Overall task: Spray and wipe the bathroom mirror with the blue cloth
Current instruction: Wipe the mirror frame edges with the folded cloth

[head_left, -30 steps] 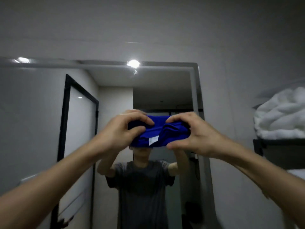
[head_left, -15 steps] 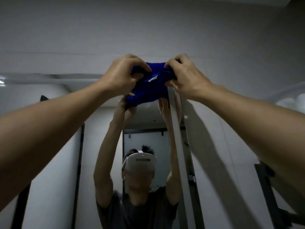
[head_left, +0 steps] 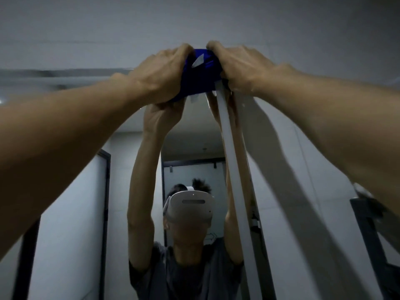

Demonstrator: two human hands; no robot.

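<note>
Reaching up from the lower corners of the frame, two bare forearms meet near the upper middle, where both hands hold one blue cloth bunched between them. The left hand has its fingers curled over the cloth's left side, and the right hand curls over its right side, the fingertips of the two almost meeting across the top. Only a narrow strip of blue shows between the knuckles, with one small white tag on it. The cloth sits at the top right corner of the mirror, against or just in front of the glass; which of the two cannot be told.

One pale frame edge runs down from under the right hand toward the lower middle of the frame, marking the mirror's right side, and a grey strip crosses the upper left as its top edge. In the glass one person is reflected, arms raised, wearing one white headset and a grey T-shirt. Behind that reflection stand two dark-framed doors, one at the left and one in the middle. At the far right edge of the frame one dark shelf bracket is fixed to the grey wall.
</note>
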